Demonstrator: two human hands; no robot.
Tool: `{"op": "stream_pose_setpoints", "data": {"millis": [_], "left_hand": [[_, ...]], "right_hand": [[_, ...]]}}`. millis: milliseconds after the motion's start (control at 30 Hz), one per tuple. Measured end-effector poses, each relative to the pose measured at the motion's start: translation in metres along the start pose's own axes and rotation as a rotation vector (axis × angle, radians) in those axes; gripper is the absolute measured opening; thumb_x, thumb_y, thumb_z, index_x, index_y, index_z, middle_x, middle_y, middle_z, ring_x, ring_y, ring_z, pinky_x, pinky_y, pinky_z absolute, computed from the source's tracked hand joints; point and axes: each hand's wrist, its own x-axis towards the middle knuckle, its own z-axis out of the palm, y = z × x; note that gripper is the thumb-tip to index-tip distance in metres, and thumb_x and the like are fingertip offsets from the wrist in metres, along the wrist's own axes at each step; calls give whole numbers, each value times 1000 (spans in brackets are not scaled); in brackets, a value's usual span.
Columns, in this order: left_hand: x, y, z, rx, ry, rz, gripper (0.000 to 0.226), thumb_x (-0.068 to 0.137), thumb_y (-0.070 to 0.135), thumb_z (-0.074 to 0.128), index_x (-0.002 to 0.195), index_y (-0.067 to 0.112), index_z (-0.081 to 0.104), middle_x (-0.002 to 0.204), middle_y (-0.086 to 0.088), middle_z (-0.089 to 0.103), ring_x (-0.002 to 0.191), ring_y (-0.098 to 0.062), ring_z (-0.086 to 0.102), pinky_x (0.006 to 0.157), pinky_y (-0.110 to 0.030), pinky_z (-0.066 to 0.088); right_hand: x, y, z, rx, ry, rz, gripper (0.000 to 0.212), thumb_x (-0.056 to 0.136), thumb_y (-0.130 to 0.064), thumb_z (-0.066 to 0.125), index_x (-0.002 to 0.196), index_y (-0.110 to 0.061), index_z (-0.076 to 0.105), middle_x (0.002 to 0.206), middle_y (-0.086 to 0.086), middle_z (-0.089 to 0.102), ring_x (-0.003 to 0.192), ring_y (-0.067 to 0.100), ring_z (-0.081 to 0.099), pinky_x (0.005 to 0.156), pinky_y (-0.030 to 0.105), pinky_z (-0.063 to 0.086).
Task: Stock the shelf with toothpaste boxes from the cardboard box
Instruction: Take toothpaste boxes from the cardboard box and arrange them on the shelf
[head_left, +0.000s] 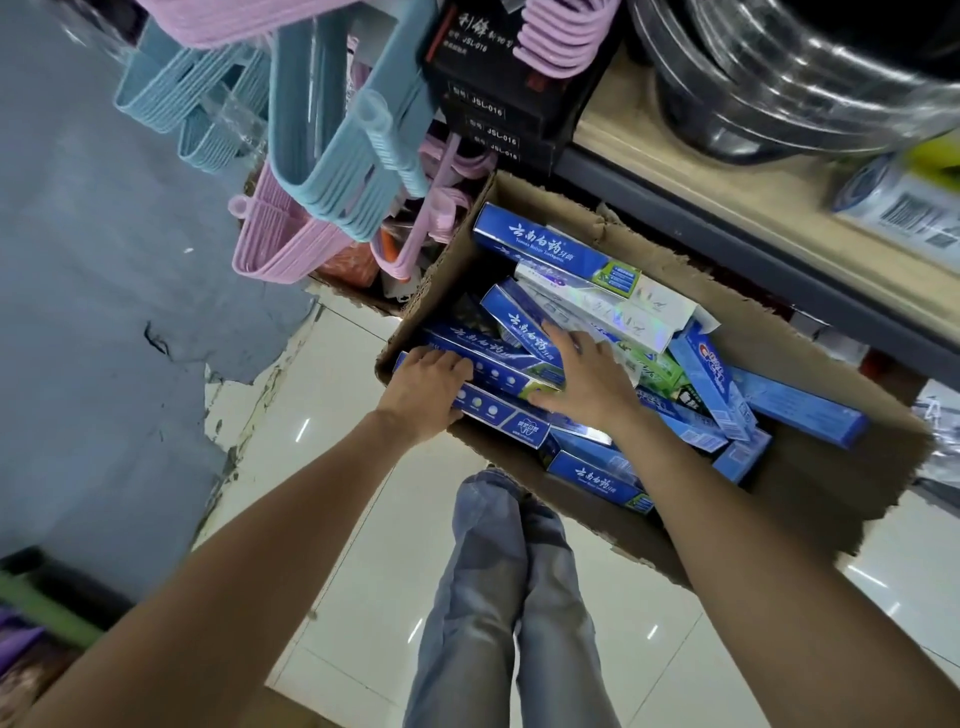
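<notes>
An open cardboard box stands on the floor, holding several blue, white and green toothpaste boxes in a loose heap. My left hand grips the near end of a long blue toothpaste box at the carton's left corner, fingers curled over its edge. My right hand lies flat with fingers spread on top of other blue toothpaste boxes in the middle of the heap. The wooden shelf runs along the upper right, above the carton.
Blue and pink plastic hangers hang at the upper left beside black product boxes. Steel pots and a wrapped pack sit on the shelf. My legs stand on glossy white tiles below the carton.
</notes>
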Motion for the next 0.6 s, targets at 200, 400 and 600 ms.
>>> {"op": "stream_pose_setpoints", "data": {"millis": [200,400,600], "left_hand": [[3,-5,-8,-77,-47,70,46,82,41,65,118,21,45,129,4,55,122,-15,48,108,-30,28],[-2,-4,-16,-55,-60,114,50,80,45,66,116,21,42,124,4,59,116,-15,54,108,-30,28],[-3,-7,-20,14,-92,86,57,81,46,65,124,24,35,135,2,51,124,-17,47,110,-33,27]], "right_hand": [[27,-4,-11,35,84,114,66,94,-55,38,145,-15,29,144,18,34,131,37,32,106,45,31],[38,-31,-1,30,157,223,70,87,-51,58,139,-13,31,136,21,33,126,36,32,102,41,32],[31,-19,1,11,193,225,65,88,-44,59,136,-7,35,137,15,37,128,31,35,98,44,40]]}}
